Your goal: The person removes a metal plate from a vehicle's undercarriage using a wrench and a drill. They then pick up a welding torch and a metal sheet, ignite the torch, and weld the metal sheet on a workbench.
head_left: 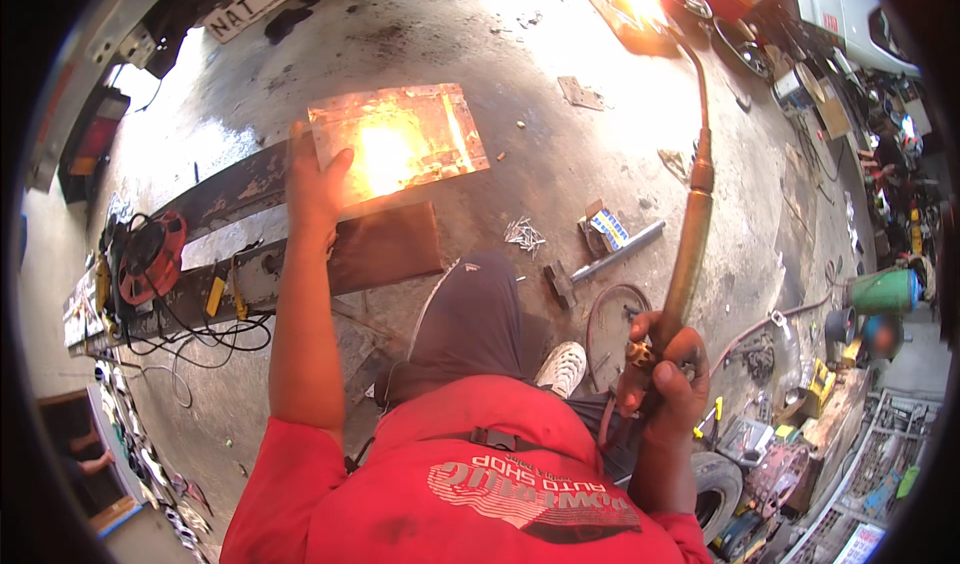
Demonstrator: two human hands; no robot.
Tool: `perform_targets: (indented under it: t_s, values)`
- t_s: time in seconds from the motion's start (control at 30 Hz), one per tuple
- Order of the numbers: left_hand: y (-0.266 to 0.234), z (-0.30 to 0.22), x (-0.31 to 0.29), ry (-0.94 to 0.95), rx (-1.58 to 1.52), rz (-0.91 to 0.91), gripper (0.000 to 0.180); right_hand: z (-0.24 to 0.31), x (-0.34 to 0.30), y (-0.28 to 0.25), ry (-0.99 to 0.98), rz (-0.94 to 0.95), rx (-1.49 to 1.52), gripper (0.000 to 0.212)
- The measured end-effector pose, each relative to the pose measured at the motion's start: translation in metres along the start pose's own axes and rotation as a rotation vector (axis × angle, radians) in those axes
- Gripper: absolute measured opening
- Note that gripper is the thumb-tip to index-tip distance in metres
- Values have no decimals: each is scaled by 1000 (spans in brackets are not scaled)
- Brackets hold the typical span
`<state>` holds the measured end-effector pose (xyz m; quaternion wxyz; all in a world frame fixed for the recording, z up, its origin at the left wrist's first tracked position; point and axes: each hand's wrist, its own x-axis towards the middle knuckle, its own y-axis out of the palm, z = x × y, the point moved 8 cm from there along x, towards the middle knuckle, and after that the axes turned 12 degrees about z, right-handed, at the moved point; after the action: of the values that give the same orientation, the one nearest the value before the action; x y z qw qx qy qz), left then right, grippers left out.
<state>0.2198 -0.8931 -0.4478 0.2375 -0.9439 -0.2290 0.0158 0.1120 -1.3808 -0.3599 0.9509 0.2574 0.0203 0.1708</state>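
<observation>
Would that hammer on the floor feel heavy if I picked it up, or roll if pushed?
The hammer would probably feel heavy at one end, since its dark head is a thick block. The straight grey handle looks stiff, so it likely won't bend. That blocky head should also keep it from rolling far.

metal sheet (398, 144): orange-white glare, blown out at the middle
torch (690, 226): fierce white-yellow flare around its far end, swallowing detail
concrete floor (560, 179): brightly lit, bleached white at upper left
left hand (318, 189): fingers slightly blurred
green cylinder (885, 291): round smeared patch just below
rim: black, straight edges bowing near it
</observation>
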Motion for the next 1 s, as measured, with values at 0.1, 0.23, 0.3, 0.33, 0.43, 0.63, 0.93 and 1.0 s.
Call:
perform_targets:
  t_s: [0.1,0.23,0.3,0.33,0.43,0.63,0.93,1.0]
  values:
    - [9,5,0,66,121,23,55,-8,0,4,32,37,51,23]
    - [30,14,8,-38,-295,170,50,-20,3,7,85,77,141,24]
    - [23,32,17,-67,-381,188,48,-24,5,11,115,102,197,24]
    - [20,42,21,-80,-425,194,48,-26,6,11,119,115,229,25]
    - [30,14,15,-110,-338,142,46,-34,8,5,128,120,316,25]
    - [30,9,15,-128,-164,141,53,-36,14,4,132,143,519,24]
    - [28,5,10,-154,24,75,60,-25,17,0,88,118,350,32]
    - [25,8,12,-144,57,75,59,-21,16,1,90,78,228,39]
